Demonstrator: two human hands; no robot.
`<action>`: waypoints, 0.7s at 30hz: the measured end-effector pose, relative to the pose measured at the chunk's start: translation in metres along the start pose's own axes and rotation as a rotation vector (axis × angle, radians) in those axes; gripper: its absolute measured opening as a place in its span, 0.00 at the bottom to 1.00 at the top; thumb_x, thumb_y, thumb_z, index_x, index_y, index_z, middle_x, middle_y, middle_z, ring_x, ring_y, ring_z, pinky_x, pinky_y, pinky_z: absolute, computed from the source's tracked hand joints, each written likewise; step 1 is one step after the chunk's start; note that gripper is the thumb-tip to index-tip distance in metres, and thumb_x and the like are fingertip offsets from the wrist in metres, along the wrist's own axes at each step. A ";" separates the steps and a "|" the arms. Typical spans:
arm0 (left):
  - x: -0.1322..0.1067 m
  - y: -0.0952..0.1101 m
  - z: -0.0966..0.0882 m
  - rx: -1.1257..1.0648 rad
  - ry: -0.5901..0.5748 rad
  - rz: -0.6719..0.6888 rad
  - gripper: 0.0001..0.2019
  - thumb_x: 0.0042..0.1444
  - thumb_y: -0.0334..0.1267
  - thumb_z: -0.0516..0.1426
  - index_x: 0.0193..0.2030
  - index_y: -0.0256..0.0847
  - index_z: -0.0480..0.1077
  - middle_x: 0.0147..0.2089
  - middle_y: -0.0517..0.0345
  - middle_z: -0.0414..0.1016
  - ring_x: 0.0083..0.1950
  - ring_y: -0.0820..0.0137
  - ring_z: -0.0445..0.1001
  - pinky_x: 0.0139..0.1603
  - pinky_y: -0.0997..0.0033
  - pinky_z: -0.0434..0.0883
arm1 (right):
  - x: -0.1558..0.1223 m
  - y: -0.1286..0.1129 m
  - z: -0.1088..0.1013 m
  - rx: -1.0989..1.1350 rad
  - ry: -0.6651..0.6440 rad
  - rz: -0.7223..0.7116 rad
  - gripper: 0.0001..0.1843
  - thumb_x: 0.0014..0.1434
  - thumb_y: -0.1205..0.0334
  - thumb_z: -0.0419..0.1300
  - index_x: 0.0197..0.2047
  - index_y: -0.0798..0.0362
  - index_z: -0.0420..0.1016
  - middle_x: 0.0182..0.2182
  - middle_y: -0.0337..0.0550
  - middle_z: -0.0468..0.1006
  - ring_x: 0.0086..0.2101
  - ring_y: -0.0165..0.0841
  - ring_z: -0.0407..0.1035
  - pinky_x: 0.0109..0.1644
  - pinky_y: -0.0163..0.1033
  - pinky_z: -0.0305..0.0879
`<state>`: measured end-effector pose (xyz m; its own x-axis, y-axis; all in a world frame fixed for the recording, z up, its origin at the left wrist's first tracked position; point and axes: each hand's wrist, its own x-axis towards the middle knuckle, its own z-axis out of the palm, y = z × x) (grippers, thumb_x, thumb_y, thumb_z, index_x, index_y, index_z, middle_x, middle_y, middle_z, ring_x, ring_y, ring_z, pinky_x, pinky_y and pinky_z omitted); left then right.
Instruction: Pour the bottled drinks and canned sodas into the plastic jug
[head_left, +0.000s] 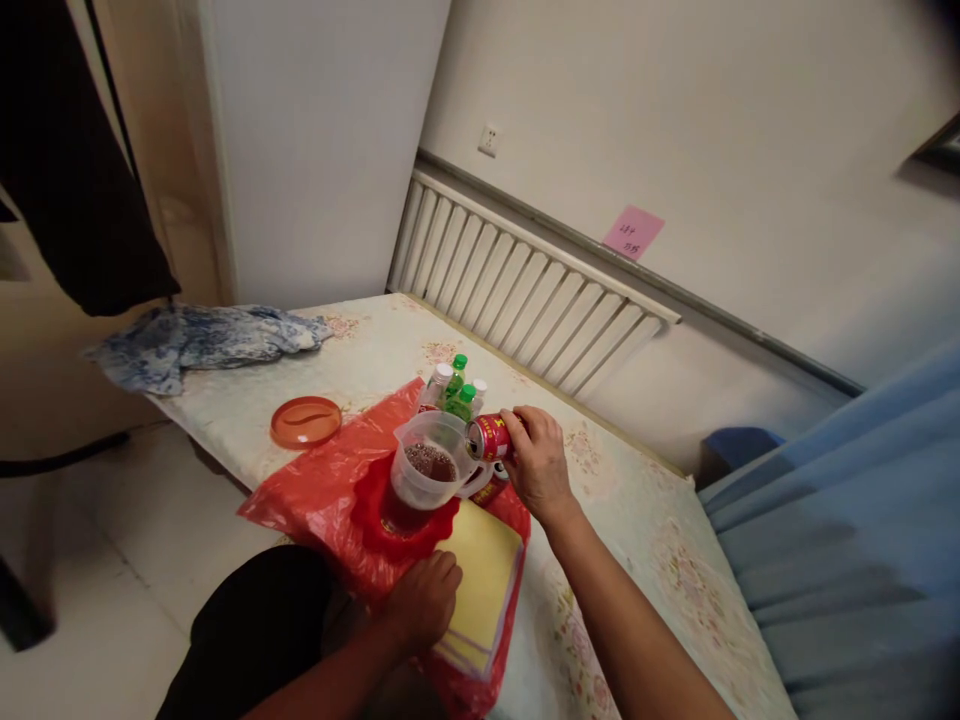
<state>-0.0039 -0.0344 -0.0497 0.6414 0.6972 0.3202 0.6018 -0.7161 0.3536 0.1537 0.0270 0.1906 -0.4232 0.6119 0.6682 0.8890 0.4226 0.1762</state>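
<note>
My right hand is wrapped round a red drink can, tilted with its opened top toward a clear plastic measuring jug. The jug holds a dark, bubbly liquid and stands in a red scalloped dish. No stream of liquid can be made out between can and jug. Another can is partly hidden behind the jug's handle. My left hand rests with curled fingers in front of the dish, beside a folded yellow cloth; nothing shows in its grasp.
Several small bottles with green or white caps stand behind the jug. A red plastic bag lies beneath the things on the flowered tablecloth. An orange lid and a blue-white cloth lie left; a radiator lines the wall.
</note>
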 end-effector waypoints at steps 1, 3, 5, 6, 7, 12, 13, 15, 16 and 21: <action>0.000 0.000 0.000 -0.001 -0.006 -0.005 0.07 0.58 0.29 0.51 0.41 0.41 0.67 0.44 0.52 0.71 0.45 0.61 0.67 0.47 0.59 0.68 | 0.003 0.000 0.000 -0.022 -0.002 -0.018 0.25 0.61 0.67 0.58 0.62 0.51 0.65 0.52 0.53 0.69 0.54 0.46 0.61 0.59 0.55 0.59; 0.000 0.000 0.000 -0.008 -0.016 -0.012 0.07 0.58 0.29 0.50 0.41 0.41 0.67 0.44 0.52 0.71 0.45 0.61 0.67 0.47 0.59 0.68 | 0.007 0.001 0.001 -0.062 -0.003 -0.054 0.22 0.62 0.66 0.57 0.60 0.51 0.67 0.52 0.53 0.69 0.54 0.45 0.60 0.60 0.55 0.58; 0.000 0.001 -0.001 -0.015 -0.019 -0.018 0.07 0.59 0.29 0.50 0.41 0.41 0.67 0.44 0.52 0.70 0.45 0.61 0.67 0.48 0.60 0.67 | 0.010 0.001 0.001 -0.087 -0.001 -0.093 0.21 0.63 0.65 0.57 0.60 0.52 0.68 0.51 0.54 0.70 0.54 0.45 0.60 0.60 0.55 0.58; -0.001 0.001 -0.001 -0.017 -0.020 -0.016 0.07 0.59 0.29 0.50 0.41 0.41 0.66 0.44 0.52 0.70 0.45 0.61 0.67 0.48 0.60 0.67 | 0.011 0.002 0.001 -0.095 -0.003 -0.108 0.21 0.64 0.65 0.57 0.60 0.51 0.68 0.51 0.54 0.70 0.54 0.45 0.60 0.61 0.55 0.58; -0.001 0.001 -0.001 -0.017 -0.020 -0.014 0.07 0.59 0.29 0.50 0.41 0.41 0.66 0.44 0.52 0.70 0.45 0.61 0.67 0.49 0.60 0.67 | 0.012 0.002 0.001 -0.103 -0.006 -0.119 0.21 0.64 0.65 0.57 0.60 0.51 0.67 0.52 0.54 0.69 0.55 0.45 0.60 0.61 0.55 0.57; -0.001 0.001 -0.001 -0.010 -0.009 -0.008 0.06 0.58 0.30 0.50 0.41 0.41 0.66 0.44 0.52 0.70 0.45 0.61 0.67 0.48 0.60 0.67 | 0.016 0.003 -0.001 -0.138 -0.037 -0.152 0.23 0.64 0.67 0.55 0.62 0.48 0.66 0.53 0.54 0.70 0.56 0.46 0.59 0.61 0.58 0.56; -0.001 0.001 -0.001 -0.009 -0.006 -0.007 0.06 0.58 0.30 0.50 0.40 0.41 0.66 0.44 0.52 0.70 0.45 0.61 0.67 0.47 0.60 0.67 | 0.017 0.003 -0.002 -0.145 -0.043 -0.159 0.23 0.64 0.67 0.55 0.62 0.48 0.66 0.53 0.53 0.70 0.56 0.46 0.59 0.61 0.58 0.56; -0.001 0.000 -0.001 -0.009 0.002 -0.002 0.06 0.58 0.29 0.50 0.40 0.41 0.66 0.43 0.52 0.70 0.44 0.62 0.67 0.47 0.61 0.66 | 0.019 0.003 -0.002 -0.156 -0.055 -0.171 0.23 0.64 0.68 0.55 0.62 0.48 0.66 0.53 0.53 0.70 0.56 0.46 0.59 0.62 0.58 0.55; -0.001 0.000 -0.001 -0.009 0.007 -0.001 0.06 0.58 0.29 0.50 0.40 0.41 0.66 0.43 0.52 0.70 0.44 0.62 0.67 0.47 0.61 0.66 | 0.019 0.003 -0.003 -0.162 -0.060 -0.176 0.23 0.64 0.67 0.55 0.62 0.48 0.67 0.53 0.53 0.70 0.56 0.46 0.59 0.63 0.58 0.55; -0.001 0.001 -0.004 -0.005 0.000 0.003 0.06 0.58 0.30 0.50 0.40 0.41 0.66 0.43 0.52 0.70 0.43 0.62 0.67 0.45 0.62 0.66 | 0.022 0.002 -0.004 -0.174 -0.085 -0.201 0.23 0.64 0.68 0.55 0.62 0.47 0.66 0.54 0.52 0.70 0.57 0.46 0.58 0.63 0.59 0.54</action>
<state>-0.0060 -0.0358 -0.0467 0.6431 0.6951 0.3215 0.5976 -0.7180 0.3569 0.1463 0.0389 0.2087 -0.6007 0.5844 0.5455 0.7993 0.4241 0.4257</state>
